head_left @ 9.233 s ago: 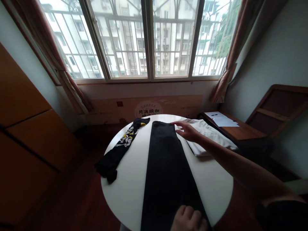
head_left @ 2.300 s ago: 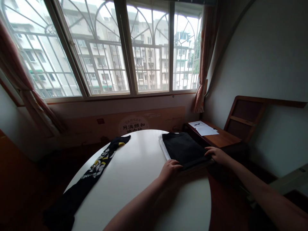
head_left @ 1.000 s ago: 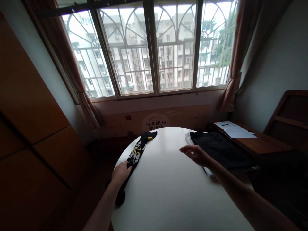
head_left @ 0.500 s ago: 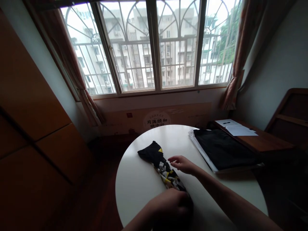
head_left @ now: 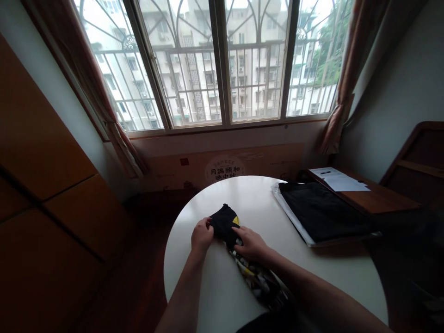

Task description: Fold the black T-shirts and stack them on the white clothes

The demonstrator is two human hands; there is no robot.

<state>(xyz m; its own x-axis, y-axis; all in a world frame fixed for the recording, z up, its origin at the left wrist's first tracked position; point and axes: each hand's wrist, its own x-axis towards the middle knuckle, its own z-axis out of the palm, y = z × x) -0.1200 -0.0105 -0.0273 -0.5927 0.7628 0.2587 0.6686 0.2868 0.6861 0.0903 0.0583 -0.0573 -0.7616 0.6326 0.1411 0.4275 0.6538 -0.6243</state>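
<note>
With left hand (head_left: 202, 237) and right hand (head_left: 252, 244), we are pinching the dark garment (head_left: 223, 222) by its far-end edges; it is looking light, soft.

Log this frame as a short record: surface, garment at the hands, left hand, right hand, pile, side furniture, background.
Surface: round white table
Garment: black shirt-like cloth with yellow, white and grey print, running toward the person
Left hand: at the garment's far left edge
Right hand: on the garment, near a yellow patch
Pile: black cloth over a whitish layer
Side furniture: brown surface with papers
Background: barred window
</note>
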